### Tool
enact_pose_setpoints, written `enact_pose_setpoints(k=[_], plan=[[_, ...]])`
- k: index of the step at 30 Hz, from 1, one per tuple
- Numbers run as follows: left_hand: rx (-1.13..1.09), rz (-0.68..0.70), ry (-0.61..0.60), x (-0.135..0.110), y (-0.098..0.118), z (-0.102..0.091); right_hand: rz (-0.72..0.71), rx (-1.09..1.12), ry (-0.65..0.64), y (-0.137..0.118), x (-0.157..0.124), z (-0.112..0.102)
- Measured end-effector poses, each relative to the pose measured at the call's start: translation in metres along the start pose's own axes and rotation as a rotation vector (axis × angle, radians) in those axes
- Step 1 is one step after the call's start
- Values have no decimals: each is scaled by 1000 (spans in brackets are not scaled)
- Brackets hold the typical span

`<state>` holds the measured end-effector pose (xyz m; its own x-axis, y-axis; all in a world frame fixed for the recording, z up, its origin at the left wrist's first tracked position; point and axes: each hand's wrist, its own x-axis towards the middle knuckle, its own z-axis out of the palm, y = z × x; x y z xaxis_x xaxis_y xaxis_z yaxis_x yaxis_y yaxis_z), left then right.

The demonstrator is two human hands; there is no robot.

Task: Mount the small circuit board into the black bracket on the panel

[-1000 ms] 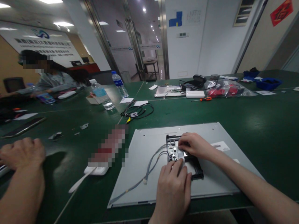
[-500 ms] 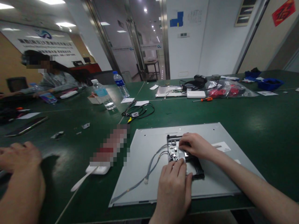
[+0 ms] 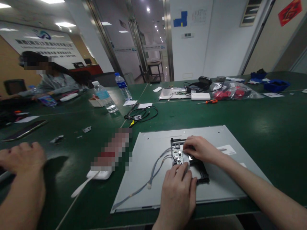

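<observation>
A pale flat metal panel (image 3: pixel 144 166) lies before me, with a black plastic frame (image 3: pixel 203 175) on its middle. A small circuit board (image 3: pixel 177 155) with silver round parts sits at the frame's left side, and grey cables (image 3: pixel 153 174) run from it to the panel's lower left. From below, my left hand (image 3: pixel 178 195) is closed around the board's near end, its thumb by the frame. My right hand (image 3: pixel 200 149) reaches in from the right, fingers pinched at the board's upper right edge. Its fingertips hide whatever is between them.
Another person's hand (image 3: pixel 22 159) rests at the left. A white device with a pale cable (image 3: pixel 82 185), partly blurred out, lies beside the panel. Beyond are black cables (image 3: pixel 146 115), water bottles (image 3: pixel 105 99), an orange screwdriver (image 3: pixel 211 101), a bagged red item (image 3: pixel 236 91) and a blue tray (image 3: pixel 275 86).
My hands stay almost in the same place on the board. The other person's hand at the left has moved slightly right and up. The whole view has shifted a little.
</observation>
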<state>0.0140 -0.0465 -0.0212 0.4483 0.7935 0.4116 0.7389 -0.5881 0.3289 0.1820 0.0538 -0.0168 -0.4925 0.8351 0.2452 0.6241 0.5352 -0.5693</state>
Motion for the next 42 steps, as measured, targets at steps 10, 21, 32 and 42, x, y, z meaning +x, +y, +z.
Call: enact_pose_setpoints(k=[10,21,32,42], plan=[[20,-20,-22,1,0,0,15,-4,1,1,1,-1],[29,-18,-30,0,-2,2,-20,10,-13,0,1,0],[38,-12,-28,1,-1,0,-11,4,-9,-2,2,-2],[22,-10,-31,3,1,-3,-14,-20,-10,-1,0,-1]])
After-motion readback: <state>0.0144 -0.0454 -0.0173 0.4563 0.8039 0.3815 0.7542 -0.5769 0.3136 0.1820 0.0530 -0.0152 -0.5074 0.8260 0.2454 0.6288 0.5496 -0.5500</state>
